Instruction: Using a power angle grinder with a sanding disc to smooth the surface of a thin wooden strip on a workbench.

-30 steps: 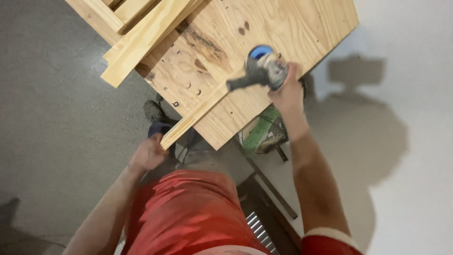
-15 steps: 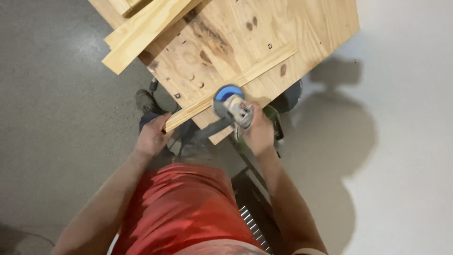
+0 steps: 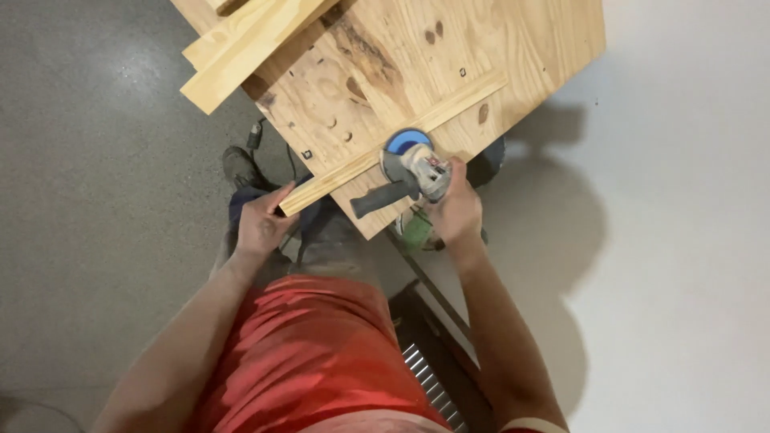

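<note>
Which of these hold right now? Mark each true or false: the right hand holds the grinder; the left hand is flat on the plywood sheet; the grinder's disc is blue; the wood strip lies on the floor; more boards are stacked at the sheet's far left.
1. The right hand holds the grinder. True.
2. The left hand is flat on the plywood sheet. False: it grips the near end of the wood strip.
3. The grinder's disc is blue. True.
4. The wood strip lies on the floor. False: it rests across the plywood sheet.
5. More boards are stacked at the sheet's far left. True.
</note>
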